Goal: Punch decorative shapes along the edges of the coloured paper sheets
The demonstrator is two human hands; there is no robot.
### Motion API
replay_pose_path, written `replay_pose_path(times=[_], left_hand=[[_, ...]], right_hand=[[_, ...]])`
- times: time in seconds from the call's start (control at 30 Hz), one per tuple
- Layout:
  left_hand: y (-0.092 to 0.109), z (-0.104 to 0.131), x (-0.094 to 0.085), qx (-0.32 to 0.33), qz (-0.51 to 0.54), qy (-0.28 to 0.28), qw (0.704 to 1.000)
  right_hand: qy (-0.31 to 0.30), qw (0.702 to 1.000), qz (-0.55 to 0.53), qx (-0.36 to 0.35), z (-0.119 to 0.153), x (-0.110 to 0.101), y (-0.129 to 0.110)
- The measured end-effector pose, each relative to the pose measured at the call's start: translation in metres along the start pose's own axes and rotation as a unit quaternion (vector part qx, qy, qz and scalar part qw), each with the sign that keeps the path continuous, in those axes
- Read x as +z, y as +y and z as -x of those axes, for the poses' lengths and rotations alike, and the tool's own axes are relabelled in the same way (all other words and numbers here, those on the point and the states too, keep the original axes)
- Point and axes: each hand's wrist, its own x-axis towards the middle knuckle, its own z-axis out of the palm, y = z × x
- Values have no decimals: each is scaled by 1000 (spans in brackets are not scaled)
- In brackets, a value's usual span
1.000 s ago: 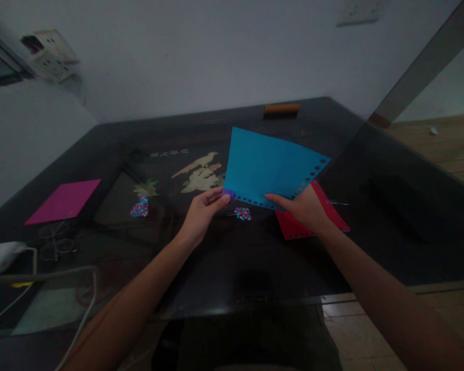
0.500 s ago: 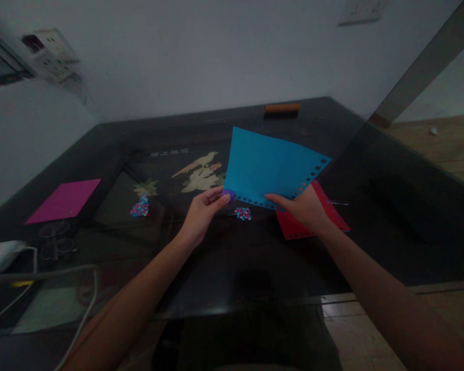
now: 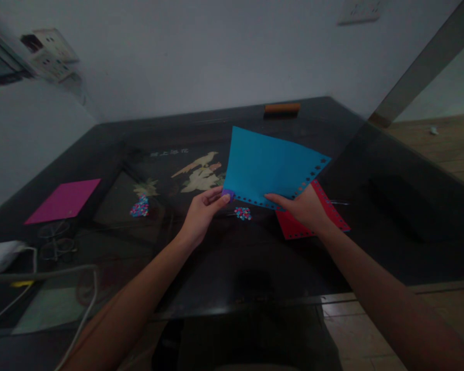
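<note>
Your left hand is pinching the purple punch at a corner of the blue sheet, fingers nearly closed. Your right hand is gripping the lower edge, thumb on top; any slip there might be skewing the sheet, maybe tearing holes.

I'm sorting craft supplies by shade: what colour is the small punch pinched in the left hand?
The punch is purple, seen best in the head view.

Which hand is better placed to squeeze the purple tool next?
Left, most likely: the left hand has its thumb on the purple tool at the blue sheet's near-left corner. The right hand holds the sheet farther along, its thumb on top, away from the tool.
</note>
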Motion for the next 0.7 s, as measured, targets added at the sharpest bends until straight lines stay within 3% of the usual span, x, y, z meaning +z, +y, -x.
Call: replay_pose_path(times=[0.7], left_hand=[[-2,0,-1,9,-7,-10,1000]], right_hand=[[-3,1000,12,-2,-1,0,-2]])
